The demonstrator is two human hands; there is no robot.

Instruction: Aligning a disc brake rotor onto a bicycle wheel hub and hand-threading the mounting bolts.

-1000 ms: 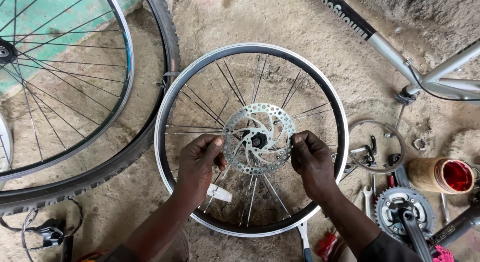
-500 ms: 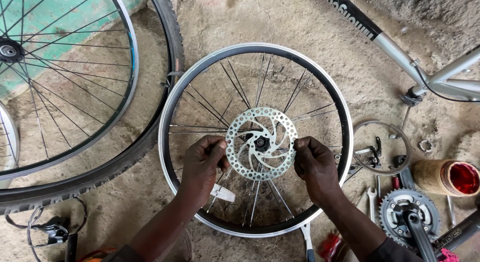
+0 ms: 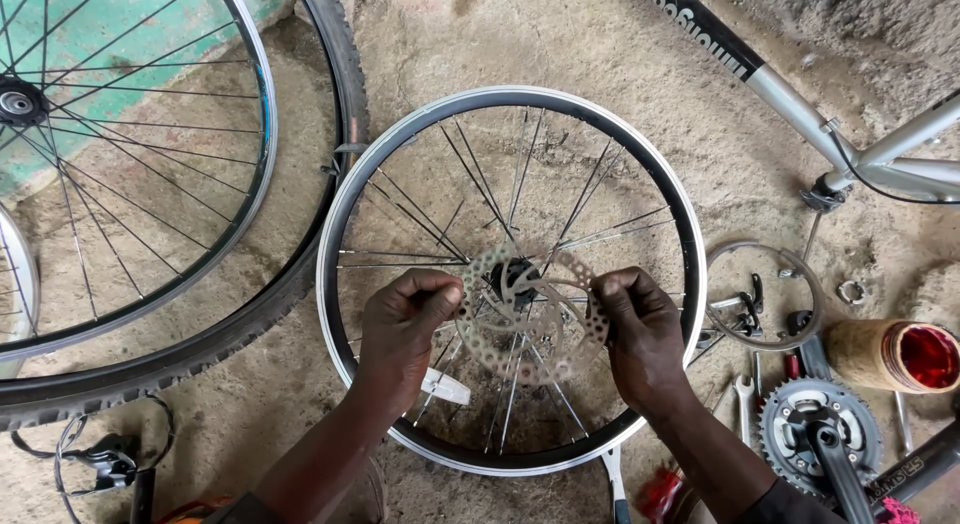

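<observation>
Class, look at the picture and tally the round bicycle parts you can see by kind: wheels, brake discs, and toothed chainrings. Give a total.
Wheels: 2, a bare rim and a tyred wheel
Brake discs: 1, the disc held by the left hand and right hand
Toothed chainrings: 1, the chainring
Total: 4

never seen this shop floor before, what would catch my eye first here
Dead centre, the left hand and right hand pinch a drilled brake disc above the hub of a bare spoked wheel lying flat on the dirt. At left lies a bigger knobbly tyred wheel; lower right, a toothed crankset.
</observation>
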